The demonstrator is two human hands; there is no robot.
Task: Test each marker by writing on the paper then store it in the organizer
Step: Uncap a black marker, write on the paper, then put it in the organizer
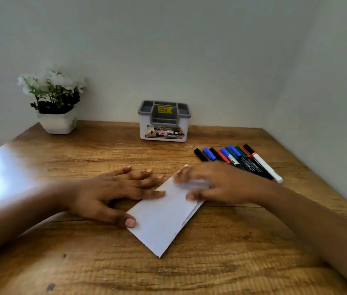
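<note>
Paper point(159, 218) lies folded under left hand point(113, 194) and right hand point(221, 184).

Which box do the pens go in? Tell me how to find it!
Look at the back of the brown wooden table, where it meets the pale wall. Near the middle stands a small white plastic organizer with a grey divided top, behind the row of coloured markers. Unlike the white flower pot at the far left, it has a yellow price sticker inside and a picture label on its front.
</note>
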